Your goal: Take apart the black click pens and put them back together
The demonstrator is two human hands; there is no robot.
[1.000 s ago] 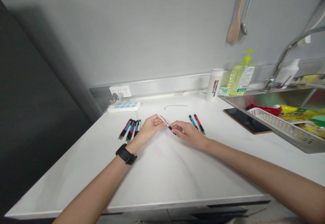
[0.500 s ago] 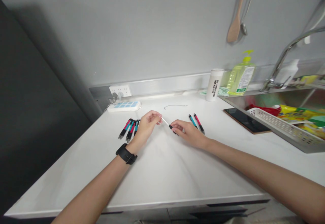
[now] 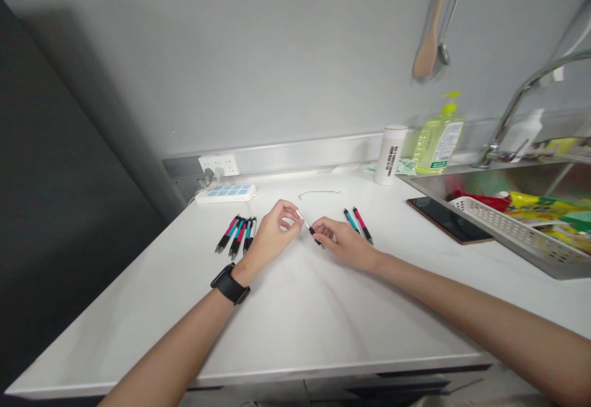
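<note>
Between my hands is a thin white pen refill (image 3: 302,218), slanting down to the right out of a black pen grip (image 3: 313,231). My right hand (image 3: 339,241) is closed on the black grip, with the thumb and fingers pinching it. The fingertips of my left hand (image 3: 276,231) are closed around the refill's upper end. Left of that hand lies a group of pens (image 3: 237,234) with pink, blue and white barrels and black grips. Beyond my right hand lie a blue pen (image 3: 351,220) and a pink pen (image 3: 362,225).
A bent thin wire (image 3: 320,192) lies farther back on the white counter (image 3: 277,333). Behind stand a power strip (image 3: 226,193), a white canister (image 3: 390,156) and a yellow-green soap bottle (image 3: 438,139). A phone (image 3: 447,219) lies beside the sink at right, near a white basket (image 3: 517,228).
My left hand has moved slightly right along the refill, closer to the black grip, so less of the white refill shows. My right hand has stayed in place.
</note>
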